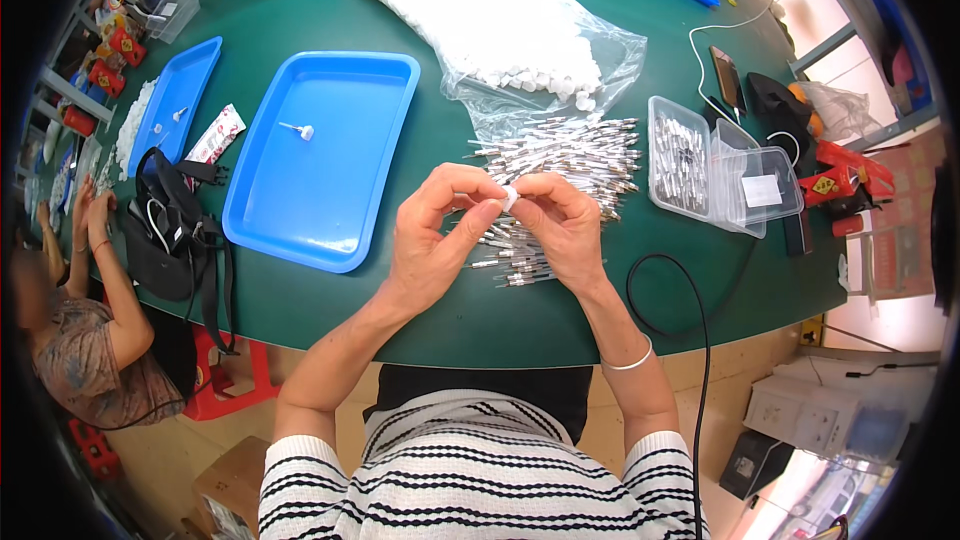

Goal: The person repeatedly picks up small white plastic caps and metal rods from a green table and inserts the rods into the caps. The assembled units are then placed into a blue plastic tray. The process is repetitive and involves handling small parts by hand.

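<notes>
Above the near middle of the table, my left hand (437, 230) and my right hand (562, 228) meet with closed fingertips. Between them they pinch a small white plastic cap (510, 198); whether a metal pin sits in it is hidden. Just behind and beneath the hands lies a loose heap of thin metal pins with pale fittings (570, 145). Beyond the heap, a large clear plastic bag (470, 0) spills white caps (540, 75) from its near end. Left of my hands, a blue tray (325, 180) holds one white cap with a pin through it (304, 131).
At right stand a clear box of similar pins (680, 155) and its clear lid (765, 190). A black cable (690, 285) loops over the table's near right edge. A black bag (165, 230) and another blue tray (180, 100) lie left, near a seated co-worker (100, 340).
</notes>
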`<act>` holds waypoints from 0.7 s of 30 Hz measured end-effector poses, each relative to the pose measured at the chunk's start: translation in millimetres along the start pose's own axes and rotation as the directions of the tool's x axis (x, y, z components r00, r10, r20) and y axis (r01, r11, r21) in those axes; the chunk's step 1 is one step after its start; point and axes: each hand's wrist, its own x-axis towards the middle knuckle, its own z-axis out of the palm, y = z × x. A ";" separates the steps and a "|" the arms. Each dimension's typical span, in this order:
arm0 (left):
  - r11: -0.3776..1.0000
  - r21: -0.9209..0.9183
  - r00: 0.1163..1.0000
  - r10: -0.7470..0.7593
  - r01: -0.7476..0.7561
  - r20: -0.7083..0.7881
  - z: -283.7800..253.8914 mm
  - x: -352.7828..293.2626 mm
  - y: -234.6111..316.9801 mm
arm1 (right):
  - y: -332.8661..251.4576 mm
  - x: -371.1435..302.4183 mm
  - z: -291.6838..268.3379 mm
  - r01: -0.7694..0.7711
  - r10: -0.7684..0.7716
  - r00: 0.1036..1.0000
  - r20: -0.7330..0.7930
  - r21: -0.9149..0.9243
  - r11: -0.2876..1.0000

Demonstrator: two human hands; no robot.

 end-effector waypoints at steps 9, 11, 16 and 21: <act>0.987 -0.055 0.987 -0.156 0.154 -0.038 -2.8 2.0 4.0 | -2.8 2.9 -0.2 0.201 -0.204 0.979 0.023 -0.308 0.930; 0.986 0.006 0.985 -0.168 0.169 -0.041 -1.3 2.9 6.3 | -0.9 3.5 -0.7 0.232 -0.233 0.972 0.037 -0.323 0.918; 0.974 0.117 0.980 -0.190 0.196 -0.064 -4.3 4.7 9.1 | -2.5 5.0 0.1 0.347 -0.356 0.932 0.072 -0.469 0.812; 0.954 0.158 0.967 -0.250 0.256 -0.055 -8.0 6.5 12.0 | 1.5 6.6 0.6 0.434 -0.473 0.877 0.081 -0.555 0.710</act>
